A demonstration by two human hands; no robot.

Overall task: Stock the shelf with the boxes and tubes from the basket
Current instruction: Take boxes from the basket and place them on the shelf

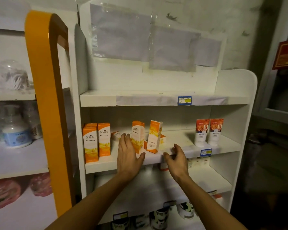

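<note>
Both hands are held open at the shelf [156,159] edge: left hand [128,153] laid against an upright orange box [138,136], right hand [176,157] empty, just beside a tilted box [154,136].

Middle shelf [181,140]: boxes [96,141] at left, two more boxes [146,136] in the centre, two tubes [208,131] at right, upright

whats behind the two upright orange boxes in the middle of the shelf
Small orange-and-white boxes lie flat behind the two upright boxes, with another further left. How many lie there is hidden by the boxes.
</note>
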